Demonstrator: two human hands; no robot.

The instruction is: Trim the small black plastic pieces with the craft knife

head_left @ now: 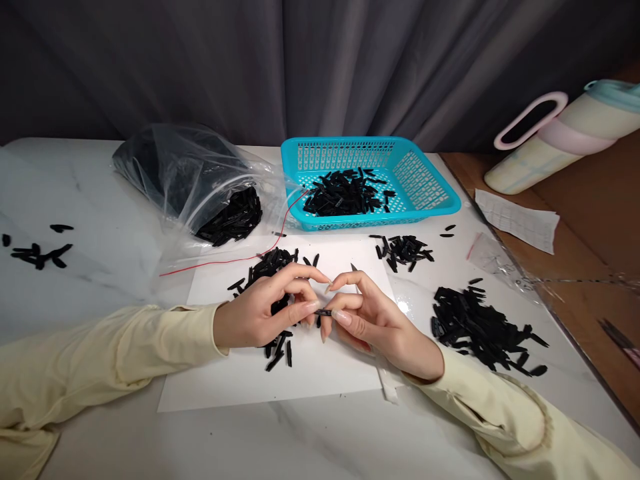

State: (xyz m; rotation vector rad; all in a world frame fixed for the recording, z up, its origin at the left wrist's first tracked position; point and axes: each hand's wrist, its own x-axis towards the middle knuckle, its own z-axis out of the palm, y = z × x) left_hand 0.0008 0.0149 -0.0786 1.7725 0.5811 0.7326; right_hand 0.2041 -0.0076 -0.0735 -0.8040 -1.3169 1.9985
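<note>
Between the fingertips of both hands is a small, narrow black piece (324, 312), lying level above a white paper sheet (220, 380). My left hand (273, 303) pinches its left end, and my right hand (373, 313) pinches the other end. The forefingers arch up and come close together above it. Loose black pieces of the same sort (270, 267) lie on the paper, partly hidden behind my left hand. A thin pointed tip (354, 267) shows behind my right hand; what it belongs to is hidden.
Behind the paper stand a clear zip bag (170, 180) of black pieces and a blue basket (435, 187) with more. Further heaps lie right (480, 327), behind (405, 250) and far left (40, 255). A bottle (565, 140) stands on cardboard (595, 227) at the right.
</note>
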